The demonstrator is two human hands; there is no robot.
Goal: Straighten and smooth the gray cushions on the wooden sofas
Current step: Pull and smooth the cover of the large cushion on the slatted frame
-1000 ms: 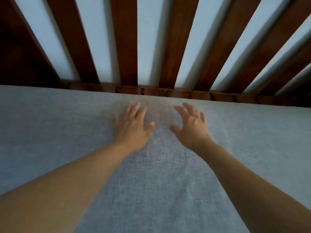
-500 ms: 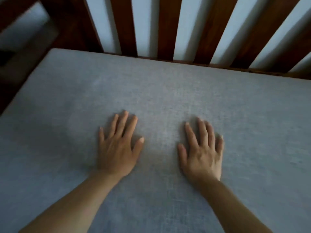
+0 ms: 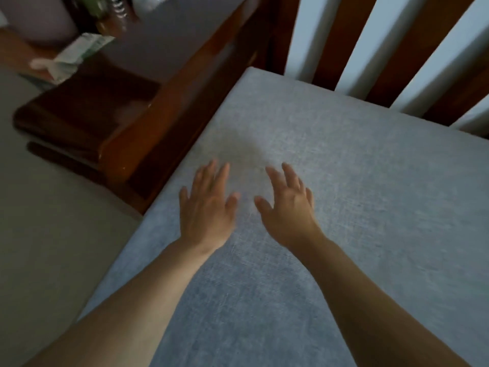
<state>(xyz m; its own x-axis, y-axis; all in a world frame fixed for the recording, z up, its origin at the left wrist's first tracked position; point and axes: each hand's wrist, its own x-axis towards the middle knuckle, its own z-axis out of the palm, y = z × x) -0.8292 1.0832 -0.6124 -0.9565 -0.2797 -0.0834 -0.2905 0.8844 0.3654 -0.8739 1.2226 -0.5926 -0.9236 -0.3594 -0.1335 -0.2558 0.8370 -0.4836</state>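
Note:
A gray seat cushion (image 3: 370, 197) fills the right and lower part of the view and lies flat on a wooden sofa. The sofa's slatted wooden back (image 3: 341, 35) rises behind it. My left hand (image 3: 207, 207) is spread palm down near the cushion's left edge. My right hand (image 3: 287, 207) is spread beside it, a short gap between the thumbs. Both hands hold nothing, and whether the palms press the fabric or hover just above it I cannot tell. A faint darker patch shows on the fabric just beyond the fingertips.
The sofa's dark wooden armrest (image 3: 164, 107) runs along the cushion's left side. Beyond it stands a low dark wooden table (image 3: 87, 102) with crumpled paper (image 3: 76, 54) and blurred objects. Pale floor (image 3: 47, 234) lies at the left.
The view has swung left, bringing the cushion's left corner, armrest and side table into sight. Both hands have slid back from the slats toward the cushion's left side, still spread.

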